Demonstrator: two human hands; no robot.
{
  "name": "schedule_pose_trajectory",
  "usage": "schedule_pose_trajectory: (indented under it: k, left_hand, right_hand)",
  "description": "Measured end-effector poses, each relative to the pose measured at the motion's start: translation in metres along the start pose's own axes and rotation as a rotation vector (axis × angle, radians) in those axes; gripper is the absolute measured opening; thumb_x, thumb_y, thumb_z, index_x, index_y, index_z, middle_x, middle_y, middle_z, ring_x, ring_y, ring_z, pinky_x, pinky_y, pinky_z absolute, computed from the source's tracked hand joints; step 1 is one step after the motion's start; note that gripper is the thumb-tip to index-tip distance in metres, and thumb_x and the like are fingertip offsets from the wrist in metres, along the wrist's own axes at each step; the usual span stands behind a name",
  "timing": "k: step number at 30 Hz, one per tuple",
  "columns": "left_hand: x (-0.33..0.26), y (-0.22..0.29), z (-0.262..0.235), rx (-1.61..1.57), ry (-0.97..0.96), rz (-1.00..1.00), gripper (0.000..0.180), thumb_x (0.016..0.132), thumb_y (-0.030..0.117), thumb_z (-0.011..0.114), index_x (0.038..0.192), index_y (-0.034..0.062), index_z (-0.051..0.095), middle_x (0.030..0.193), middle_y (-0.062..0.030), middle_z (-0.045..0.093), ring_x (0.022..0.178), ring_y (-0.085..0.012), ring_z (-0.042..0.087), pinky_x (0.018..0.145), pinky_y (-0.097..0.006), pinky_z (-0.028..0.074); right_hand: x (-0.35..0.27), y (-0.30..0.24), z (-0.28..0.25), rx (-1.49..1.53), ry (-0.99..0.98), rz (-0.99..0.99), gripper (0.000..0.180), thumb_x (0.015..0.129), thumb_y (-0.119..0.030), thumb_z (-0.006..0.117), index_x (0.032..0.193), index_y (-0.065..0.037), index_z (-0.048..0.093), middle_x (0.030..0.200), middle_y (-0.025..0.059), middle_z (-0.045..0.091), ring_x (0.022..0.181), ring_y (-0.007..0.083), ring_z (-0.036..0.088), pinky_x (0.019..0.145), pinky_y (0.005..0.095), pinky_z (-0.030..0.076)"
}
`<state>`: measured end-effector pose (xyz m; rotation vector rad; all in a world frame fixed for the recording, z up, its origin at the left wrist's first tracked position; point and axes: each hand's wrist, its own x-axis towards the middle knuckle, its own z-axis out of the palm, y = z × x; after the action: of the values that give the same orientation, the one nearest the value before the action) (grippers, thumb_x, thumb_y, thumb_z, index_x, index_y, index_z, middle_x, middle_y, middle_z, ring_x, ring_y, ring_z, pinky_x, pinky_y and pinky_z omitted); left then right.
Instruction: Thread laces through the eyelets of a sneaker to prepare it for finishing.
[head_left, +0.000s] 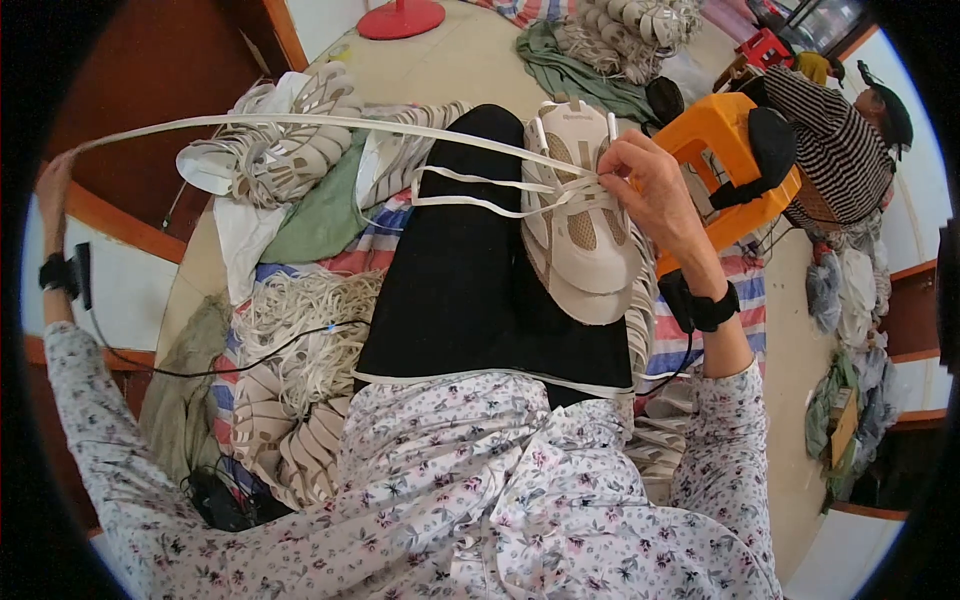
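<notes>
A beige shoe upper [590, 262] with tan mesh lies on my black-covered lap, its toe toward me. A flat cream shoelace [300, 119] runs from its eyelets far out to the left, pulled nearly straight. My left hand [55, 187], stretched out at the left edge, is closed on the far part of that lace. Over the right side of the shoe, my right hand [648, 185] pinches the lace between thumb and fingers. Another stretch of lace hangs in a loose loop across the black cloth [440, 270], left of the shoe.
Left of my lap lies a heap of cream laces [300, 325]. Bundled shoe uppers [290, 140] stand behind it, more [640, 35] at the back. An orange stool [735, 140] is on the right, near a person in a striped top [835, 140]. Cables trail from both wrist straps.
</notes>
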<state>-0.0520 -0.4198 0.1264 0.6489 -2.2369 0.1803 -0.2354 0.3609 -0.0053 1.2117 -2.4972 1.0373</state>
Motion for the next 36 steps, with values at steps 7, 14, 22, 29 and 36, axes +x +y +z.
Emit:
schedule_pose_trajectory:
  k: [7, 14, 22, 29, 36]
  left_hand:
    - [-0.203, 0.415, 0.020, -1.346, -0.904, 0.229, 0.020, 0.094, 0.016, 0.059, 0.109, 0.0047, 0.069, 0.095, -0.0046, 0.065, 0.072, -0.0140, 0.067, 0.060, -0.025, 0.053]
    - [-0.280, 0.521, 0.006, -1.236, -1.219, 0.179, 0.041, 0.097, 0.029, 0.051, 0.084, -0.0035, 0.071, 0.054, -0.0022, 0.049, 0.046, -0.0109, 0.053, 0.045, -0.024, 0.041]
    - [-0.241, 0.515, 0.011, -1.275, -1.637, -0.115, 0.036, 0.093, 0.037, 0.061, 0.091, 0.0039, 0.077, 0.051, 0.0105, 0.032, 0.044, -0.0038, 0.025, 0.042, -0.024, 0.019]
    - [-0.218, 0.522, 0.009, -1.166, -1.612, 0.044, 0.026, 0.085, 0.036, 0.071, 0.086, 0.0112, 0.077, 0.050, 0.0110, 0.035, 0.045, -0.0020, 0.026, 0.042, -0.022, 0.020]
    - [-0.218, 0.516, 0.000, -1.160, -1.783, -0.042, 0.040, 0.096, 0.043, 0.058, 0.090, 0.0084, 0.077, 0.047, 0.0107, 0.036, 0.043, -0.0032, 0.025, 0.041, -0.022, 0.019]
  right_hand:
    - [-0.001, -0.004, 0.001, 0.038, 0.000, 0.175, 0.006, 0.083, 0.002, 0.062, 0.086, 0.003, 0.056, 0.076, 0.0112, 0.058, 0.069, 0.0232, 0.056, 0.062, 0.0344, 0.045]
    - [0.002, -0.007, 0.002, 0.403, -0.012, 0.392, 0.008, 0.092, -0.008, 0.063, 0.091, -0.001, 0.060, 0.077, -0.0012, 0.058, 0.064, 0.0062, 0.049, 0.056, 0.0226, 0.041]
    - [0.004, 0.001, 0.001, 0.758, -0.012, 0.540, 0.009, 0.092, -0.013, 0.069, 0.093, -0.005, 0.066, 0.074, -0.0059, 0.058, 0.056, 0.0009, 0.042, 0.049, 0.0169, 0.031]
    - [0.000, 0.006, 0.000, 0.918, -0.018, 0.522, 0.009, 0.091, -0.012, 0.070, 0.092, -0.004, 0.065, 0.071, -0.0062, 0.056, 0.054, 0.0021, 0.041, 0.047, 0.0184, 0.028]
    - [-0.004, 0.015, -0.001, 1.120, 0.056, 0.606, 0.010, 0.091, -0.011, 0.069, 0.094, -0.004, 0.063, 0.068, -0.0051, 0.051, 0.052, 0.0046, 0.038, 0.047, 0.0204, 0.026]
